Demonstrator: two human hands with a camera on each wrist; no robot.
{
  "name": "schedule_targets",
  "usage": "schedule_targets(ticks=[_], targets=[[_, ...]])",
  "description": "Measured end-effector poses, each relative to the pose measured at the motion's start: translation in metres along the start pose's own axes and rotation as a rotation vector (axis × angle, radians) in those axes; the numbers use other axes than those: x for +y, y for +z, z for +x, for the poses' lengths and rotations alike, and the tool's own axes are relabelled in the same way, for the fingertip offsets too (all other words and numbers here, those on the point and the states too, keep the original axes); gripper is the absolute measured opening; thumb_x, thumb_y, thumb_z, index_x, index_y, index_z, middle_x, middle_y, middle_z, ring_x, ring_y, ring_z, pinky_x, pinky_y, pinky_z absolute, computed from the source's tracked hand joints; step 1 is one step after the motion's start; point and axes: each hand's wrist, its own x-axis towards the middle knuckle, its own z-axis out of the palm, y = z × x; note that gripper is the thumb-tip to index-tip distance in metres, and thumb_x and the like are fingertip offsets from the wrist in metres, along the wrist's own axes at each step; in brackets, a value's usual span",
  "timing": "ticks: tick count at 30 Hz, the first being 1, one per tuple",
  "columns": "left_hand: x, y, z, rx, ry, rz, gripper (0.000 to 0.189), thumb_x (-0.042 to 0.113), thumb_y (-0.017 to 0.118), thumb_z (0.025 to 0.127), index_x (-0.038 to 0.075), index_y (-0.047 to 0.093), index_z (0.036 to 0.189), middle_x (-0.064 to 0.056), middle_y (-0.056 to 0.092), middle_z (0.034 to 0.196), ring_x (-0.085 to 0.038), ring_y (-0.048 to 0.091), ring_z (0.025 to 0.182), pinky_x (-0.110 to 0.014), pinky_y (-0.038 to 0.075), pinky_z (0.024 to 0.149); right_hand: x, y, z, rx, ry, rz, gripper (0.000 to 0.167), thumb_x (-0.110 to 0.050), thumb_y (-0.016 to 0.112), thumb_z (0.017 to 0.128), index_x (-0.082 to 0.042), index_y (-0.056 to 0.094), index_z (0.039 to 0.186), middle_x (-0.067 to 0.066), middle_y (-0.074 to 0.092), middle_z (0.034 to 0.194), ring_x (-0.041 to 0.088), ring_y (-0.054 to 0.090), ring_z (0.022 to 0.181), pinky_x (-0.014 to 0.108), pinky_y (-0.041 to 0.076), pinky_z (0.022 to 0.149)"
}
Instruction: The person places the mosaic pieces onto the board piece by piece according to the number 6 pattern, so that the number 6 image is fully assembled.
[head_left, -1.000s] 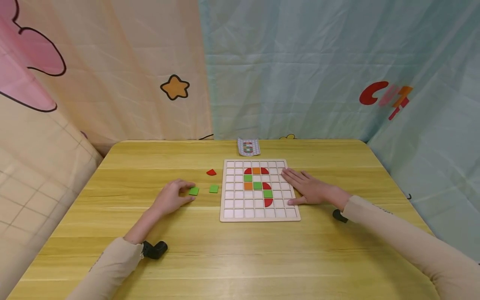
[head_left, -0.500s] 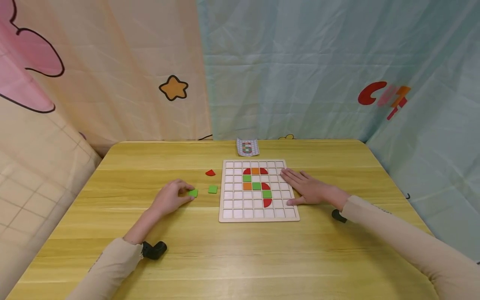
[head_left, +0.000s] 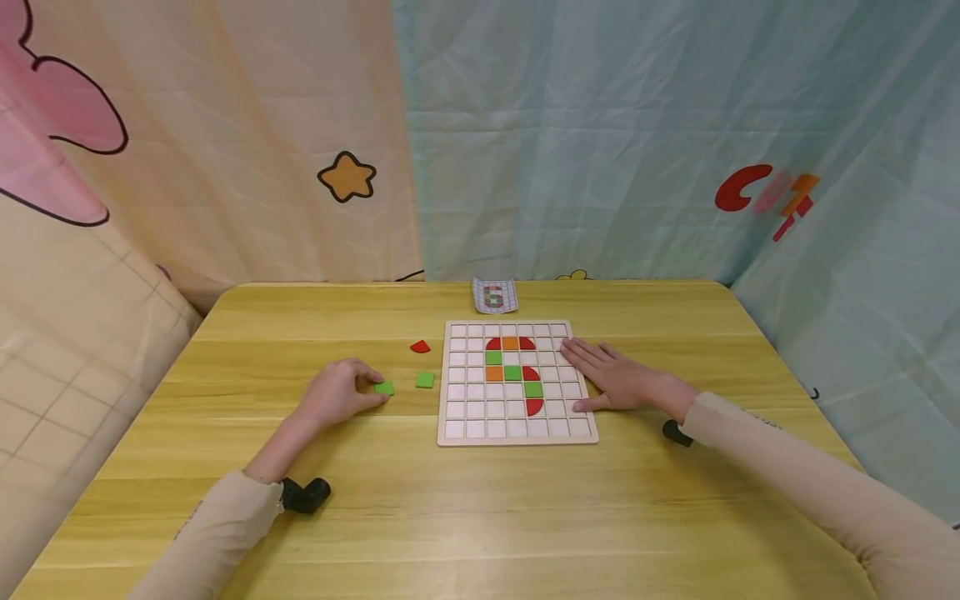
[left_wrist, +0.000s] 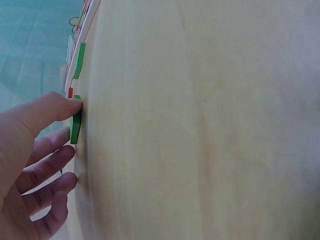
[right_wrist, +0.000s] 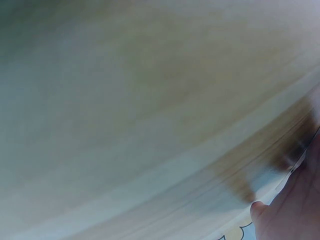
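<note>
My left hand [head_left: 341, 393] pinches a small green square tile [head_left: 385, 388] between thumb and fingertips, low over the table. In the left wrist view the thumb [left_wrist: 52, 111] lies along this tile's edge, and the other fingers curl loosely below it. A second green square tile [head_left: 424, 380] and a red quarter-circle tile [head_left: 420, 347] lie just left of the wooden grid board [head_left: 517, 442]. Red, orange and green tiles form a curved figure in the board's squares. With fingers spread, my right hand [head_left: 618, 379] rests flat on the board's right edge.
Behind the board lies a small card [head_left: 495, 296] printed with a grid and a coloured figure. Black wrist-worn devices [head_left: 306, 496] sit at both sleeves. Printed curtains [head_left: 600, 150] hang past the table's far edge.
The pinched green tile has turned slightly and shifted a little toward me at the left fingertips. My right hand keeps its place on the board.
</note>
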Motion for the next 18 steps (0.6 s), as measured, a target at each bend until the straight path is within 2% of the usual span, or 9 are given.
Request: schedule_targets(ticks=[9, 15, 18], targets=[[0.0, 0.002, -0.001, 0.037, 0.001, 0.032, 0.03, 0.03, 0.08, 0.076, 0.009, 0.076, 0.097, -0.007, 0.074, 0.09, -0.008, 0.056, 0.063, -0.026, 0.041, 0.052, 0.001, 0.0, 0.0, -0.005, 0.005, -0.011, 0.095, -0.062, 0.047, 0.091, -0.005, 0.006, 0.155, 0.014, 0.0, 0.162, 0.034, 0.003, 0.15, 0.059, 0.01, 0.116], [0.005, 0.003, -0.001, 0.052, -0.002, 0.052, 0.03, 0.033, 0.08, 0.075, 0.012, 0.077, 0.096, -0.007, 0.074, 0.092, -0.008, 0.049, 0.054, -0.025, 0.033, 0.044, 0.0, -0.001, 0.0, -0.013, 0.011, -0.002, 0.095, -0.063, 0.047, 0.091, -0.005, 0.006, 0.155, 0.014, 0.0, 0.162, 0.033, 0.002, 0.15, 0.059, 0.01, 0.116], [0.01, 0.004, -0.001, 0.061, 0.002, 0.057, 0.03, 0.034, 0.079, 0.074, 0.013, 0.077, 0.096, -0.004, 0.073, 0.087, -0.008, 0.045, 0.052, -0.025, 0.031, 0.043, 0.0, -0.001, 0.0, -0.018, 0.013, -0.007, 0.096, -0.063, 0.046, 0.091, -0.006, 0.005, 0.155, 0.014, -0.001, 0.163, 0.033, 0.002, 0.15, 0.059, 0.01, 0.116]])
